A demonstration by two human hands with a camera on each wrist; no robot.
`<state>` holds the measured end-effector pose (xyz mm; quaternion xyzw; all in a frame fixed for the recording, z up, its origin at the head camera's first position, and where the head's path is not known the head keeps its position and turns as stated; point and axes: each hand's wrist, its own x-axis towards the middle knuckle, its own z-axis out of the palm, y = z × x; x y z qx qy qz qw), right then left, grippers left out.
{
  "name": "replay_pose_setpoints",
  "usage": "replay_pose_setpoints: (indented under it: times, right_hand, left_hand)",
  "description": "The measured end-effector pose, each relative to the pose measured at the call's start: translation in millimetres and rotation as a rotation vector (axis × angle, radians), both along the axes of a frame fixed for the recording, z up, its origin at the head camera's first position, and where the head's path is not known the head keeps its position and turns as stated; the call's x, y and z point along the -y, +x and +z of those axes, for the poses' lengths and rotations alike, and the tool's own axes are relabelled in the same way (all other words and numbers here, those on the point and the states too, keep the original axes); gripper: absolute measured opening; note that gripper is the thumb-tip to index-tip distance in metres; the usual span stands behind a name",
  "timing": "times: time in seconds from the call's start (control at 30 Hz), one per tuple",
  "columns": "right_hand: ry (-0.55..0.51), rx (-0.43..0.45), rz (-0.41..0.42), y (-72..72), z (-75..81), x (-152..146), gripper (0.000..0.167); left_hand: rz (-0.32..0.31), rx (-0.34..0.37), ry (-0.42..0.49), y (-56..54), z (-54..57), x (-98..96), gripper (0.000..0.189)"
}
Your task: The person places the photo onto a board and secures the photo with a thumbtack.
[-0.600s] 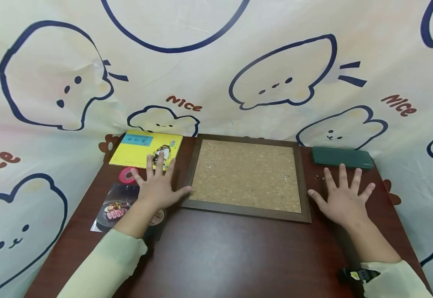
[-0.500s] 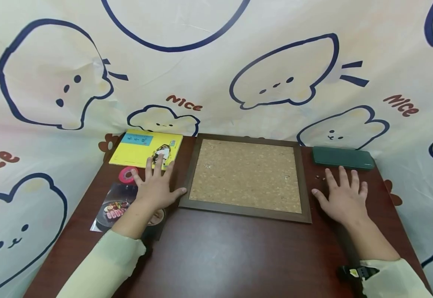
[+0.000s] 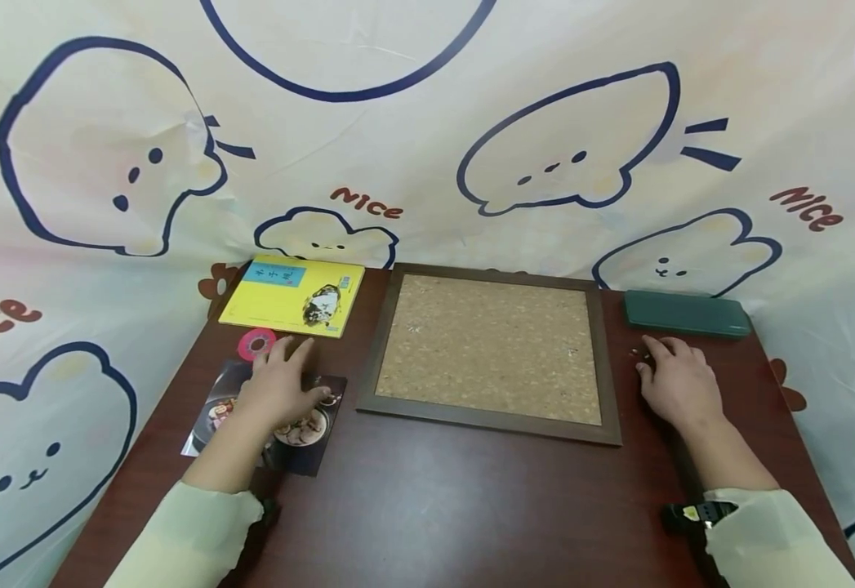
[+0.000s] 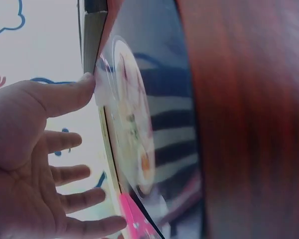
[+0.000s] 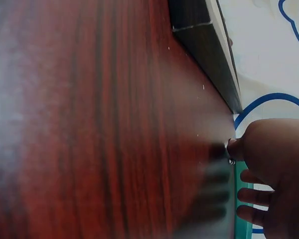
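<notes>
My left hand [image 3: 274,394] hovers over two dark photo prints of food [image 3: 312,457], partly hiding them. Its fingers are loosely spread and nothing is between them. Just beyond the fingertips lies a pink tape roll [image 3: 245,348]. In the left wrist view the fingers [image 4: 84,195] hang above a glossy print [image 4: 167,89]. My right hand [image 3: 684,388] reaches low over the table, fingers bent loosely, close to several tiny objects [image 3: 634,352] right of the cork board [image 3: 489,351]. In the right wrist view its thumb is beside a tiny shiny object [image 5: 231,161], apart from the other fingers.
A brown frame [image 3: 486,420] surrounds the cork. At the back left lies a yellow booklet [image 3: 273,302]. A dark green case [image 3: 687,314] is at the back right. A printed cloth [image 3: 427,147] hangs behind the dark wooden table [image 3: 442,506].
My left hand has drawn back toward me and left, its fingers less straight, baring more of the right print and booklet. My right hand's fingers have bent from straight toward the tiny objects.
</notes>
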<state>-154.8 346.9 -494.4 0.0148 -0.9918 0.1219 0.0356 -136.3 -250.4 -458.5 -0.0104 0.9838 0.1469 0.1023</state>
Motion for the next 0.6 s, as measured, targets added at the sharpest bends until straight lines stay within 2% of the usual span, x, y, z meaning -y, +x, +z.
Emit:
replay_pose_setpoints:
  times: [0.17,0.4,0.6]
  right_hand:
    - [-0.006,-0.020,0.017,-6.4,0.0,-1.3,0.041]
    - [-0.020,-0.008,0.026,-13.6,-3.6,-2.0,0.033]
    - [-0.038,-0.020,0.023,-16.3,-6.0,-2.4,0.031]
  left_hand:
    - [0.020,0.036,0.025,6.5,1.3,5.1,0.101]
    - [0.066,0.065,0.066,5.5,-3.0,9.1,0.103]
    - [0.071,0.054,0.063,4.0,-5.6,9.6,0.099]
